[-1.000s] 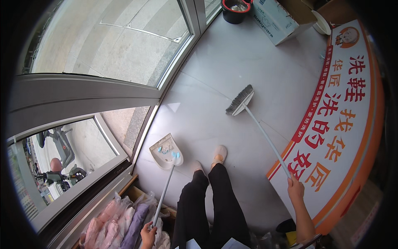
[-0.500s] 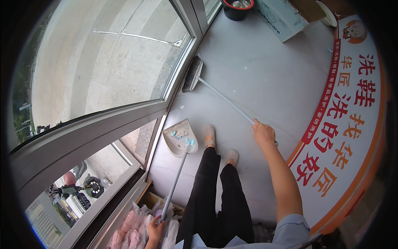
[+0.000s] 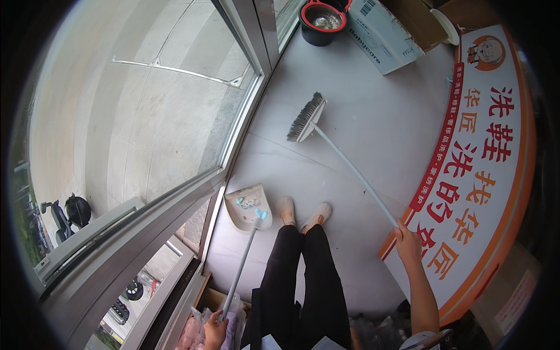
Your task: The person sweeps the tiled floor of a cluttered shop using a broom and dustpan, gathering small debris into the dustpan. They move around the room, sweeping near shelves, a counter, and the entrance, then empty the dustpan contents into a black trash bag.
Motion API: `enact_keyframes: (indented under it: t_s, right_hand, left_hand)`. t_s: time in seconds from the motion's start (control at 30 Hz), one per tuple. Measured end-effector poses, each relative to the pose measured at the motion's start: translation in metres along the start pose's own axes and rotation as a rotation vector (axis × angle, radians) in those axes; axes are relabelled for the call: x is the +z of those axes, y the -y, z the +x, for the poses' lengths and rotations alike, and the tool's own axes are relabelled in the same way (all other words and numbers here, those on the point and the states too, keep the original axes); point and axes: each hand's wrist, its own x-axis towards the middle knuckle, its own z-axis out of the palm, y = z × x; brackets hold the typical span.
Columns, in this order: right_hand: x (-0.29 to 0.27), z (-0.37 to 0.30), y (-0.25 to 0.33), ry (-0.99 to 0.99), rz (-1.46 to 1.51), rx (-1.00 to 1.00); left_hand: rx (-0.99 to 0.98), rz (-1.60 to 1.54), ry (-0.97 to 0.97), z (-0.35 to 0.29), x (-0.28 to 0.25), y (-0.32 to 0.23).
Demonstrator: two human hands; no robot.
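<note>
My right hand (image 3: 408, 240) is closed around the upper end of a pale broom handle. The broom (image 3: 308, 118) has a white head with grey bristles and lies at an angle over the floor, a little away from the glass wall. Down at the lower left, my left hand (image 3: 215, 331) grips the grey pole of a long-handled dustpan. That dustpan (image 3: 234, 217) is off-white and rests on the floor beside my left shoe. Inside it are light blue scraps (image 3: 261, 214) and greyish dirt.
Along the left runs a framed glass wall (image 3: 236, 146) facing paving. A black bucket with a red rim (image 3: 318, 37) and a pale blue carton (image 3: 382, 44) stand at the back. A curved white-and-orange sign counter (image 3: 461, 192) borders the right. Plastic-wrapped bundles (image 3: 195, 329) lie lower left.
The broom head has come away from the glass wall's base, rightward over the floor. My right hand has moved right and nearer me. My feet have drawn together; the dustpan is still held.
</note>
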Motion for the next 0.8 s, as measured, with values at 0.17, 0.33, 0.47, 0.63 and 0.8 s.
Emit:
enact_keyframes:
  t_s: [0.17,0.33,0.47,0.63,0.8]
  right_hand:
    - [0.012,0.133,0.128,-0.065,-0.047,-0.179]
    - [0.008,0.166,0.114,-0.075,-0.029,-0.106]
    - [-0.02,0.109,0.02,-0.028,-0.13,0.06]
    - [-0.053,0.061,-0.016,0.022,-0.138,0.198]
    - [-0.047,0.144,0.075,-0.055,-0.012,-0.001]
  left_hand:
    - [-0.057,-0.016,0.036,0.021,-0.025,-0.047]
    - [0.199,0.167,-0.017,0.046,-0.022,0.034]
    - [0.202,0.212,-0.032,0.068,0.003,0.122]
    - [0.053,0.013,0.033,0.063,-0.003,0.068]
    - [-0.109,-0.108,0.11,0.046,-0.025,-0.057]
